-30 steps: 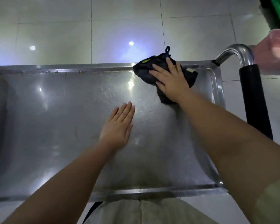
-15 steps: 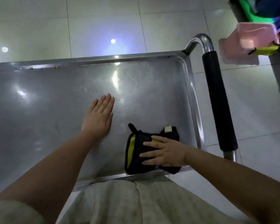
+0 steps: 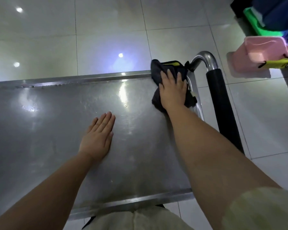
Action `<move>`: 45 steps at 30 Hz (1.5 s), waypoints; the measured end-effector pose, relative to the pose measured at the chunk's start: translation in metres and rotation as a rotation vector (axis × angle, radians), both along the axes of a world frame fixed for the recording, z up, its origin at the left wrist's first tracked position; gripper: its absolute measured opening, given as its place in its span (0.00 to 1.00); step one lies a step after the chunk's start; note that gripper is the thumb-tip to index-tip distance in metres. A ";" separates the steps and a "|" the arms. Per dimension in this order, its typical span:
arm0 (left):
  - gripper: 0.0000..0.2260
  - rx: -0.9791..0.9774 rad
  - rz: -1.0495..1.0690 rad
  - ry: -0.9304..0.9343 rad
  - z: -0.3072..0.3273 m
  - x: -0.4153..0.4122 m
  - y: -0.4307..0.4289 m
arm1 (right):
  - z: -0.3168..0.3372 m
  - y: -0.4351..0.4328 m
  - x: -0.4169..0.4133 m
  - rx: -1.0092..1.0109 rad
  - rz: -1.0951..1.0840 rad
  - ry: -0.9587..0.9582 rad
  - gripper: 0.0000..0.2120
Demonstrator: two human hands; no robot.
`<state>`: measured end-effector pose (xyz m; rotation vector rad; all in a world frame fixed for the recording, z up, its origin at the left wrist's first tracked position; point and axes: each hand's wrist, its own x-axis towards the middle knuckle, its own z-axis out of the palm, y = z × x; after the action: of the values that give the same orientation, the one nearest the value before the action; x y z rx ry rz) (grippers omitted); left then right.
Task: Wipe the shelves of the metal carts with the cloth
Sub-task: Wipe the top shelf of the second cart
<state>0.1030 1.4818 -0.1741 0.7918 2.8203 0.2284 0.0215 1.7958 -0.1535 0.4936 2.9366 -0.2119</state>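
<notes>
While under right hand [image 3: 172,90], cloth [image 3: 157,70] half-hidden.

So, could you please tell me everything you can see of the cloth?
The cloth is dark fabric, crumpled, with a yellow-green band along its far edge, a small loop and a pale tag. It lies in the far right corner of the shelf, lapping over the side rim. The right hand presses flat on it.
</notes>
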 end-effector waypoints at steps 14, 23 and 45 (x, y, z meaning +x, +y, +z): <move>0.27 0.035 0.005 0.017 0.007 -0.004 0.010 | -0.003 -0.046 0.235 -0.050 -0.438 -0.049 0.26; 0.25 0.028 -0.015 0.005 0.006 0.011 0.002 | -0.006 -0.101 0.274 -0.034 -0.633 -0.020 0.25; 0.19 -0.006 -0.048 0.095 0.039 0.063 -0.085 | -0.005 -0.156 0.259 -0.088 -0.366 0.010 0.24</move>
<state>0.1664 1.3967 -0.1352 0.8904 2.8845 0.1794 0.2802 1.6397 -0.1589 1.0147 2.8065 -0.3844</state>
